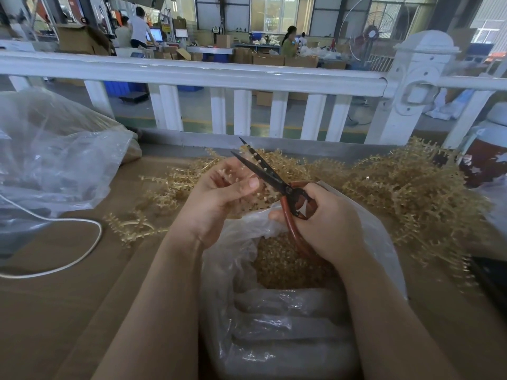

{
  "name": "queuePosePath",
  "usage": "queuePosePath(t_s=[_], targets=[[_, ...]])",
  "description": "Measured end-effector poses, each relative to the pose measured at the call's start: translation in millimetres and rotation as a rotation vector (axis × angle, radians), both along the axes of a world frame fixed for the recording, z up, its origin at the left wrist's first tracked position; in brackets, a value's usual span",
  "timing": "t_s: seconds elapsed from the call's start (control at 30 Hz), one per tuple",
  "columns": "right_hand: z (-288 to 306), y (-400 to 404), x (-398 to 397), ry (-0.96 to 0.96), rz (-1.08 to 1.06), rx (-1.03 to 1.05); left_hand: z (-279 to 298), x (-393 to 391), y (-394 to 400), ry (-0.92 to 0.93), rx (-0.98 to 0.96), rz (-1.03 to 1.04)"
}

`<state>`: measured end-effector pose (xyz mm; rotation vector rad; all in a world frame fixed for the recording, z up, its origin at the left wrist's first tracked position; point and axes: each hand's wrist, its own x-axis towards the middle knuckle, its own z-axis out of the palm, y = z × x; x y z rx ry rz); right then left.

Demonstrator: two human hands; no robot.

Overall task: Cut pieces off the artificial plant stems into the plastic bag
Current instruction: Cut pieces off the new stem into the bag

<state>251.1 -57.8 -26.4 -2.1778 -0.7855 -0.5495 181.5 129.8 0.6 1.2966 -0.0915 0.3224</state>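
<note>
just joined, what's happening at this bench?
A person is trimming artificial plant stems over an open plastic bag. The left hand holds a tan stem, and the right hand grips red-handled scissors whose blades are open around that stem, so a cut looks about to happen. The bag below already holds a layer of cut pieces. A large pile of uncut stems lies on the table to the right.
</note>
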Motion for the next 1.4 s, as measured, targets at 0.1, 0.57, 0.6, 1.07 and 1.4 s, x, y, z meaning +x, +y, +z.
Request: queuePosePath(t_s=[0.1, 0.57, 0.6, 1.07, 1.4], targets=[[0.0, 0.2, 0.4, 0.012, 0.005, -0.012, 1.1, -0.9, 3.5, -0.017, -0.071, 0.048], [-0.4, 0.2, -0.1, 0.086, 0.037, -0.026, -2.4, 3.0, 1.3, -0.028, -0.084, 0.055], [-0.4, 0.2, 0.1, 0.081, 0.031, -0.03, -2.1, 3.2, 1.2, -0.033, -0.095, 0.058], [0.7, -1.8, -1.5, -0.053, -0.009, -0.056, -3.1, 3.3, -1.8, -0.075, 0.016, 0.099], [0.0, -2.0, -1.8, -0.088, -0.029, -0.006, -5.3, 4.3, 1.0, -0.092, 0.056, 0.122]])
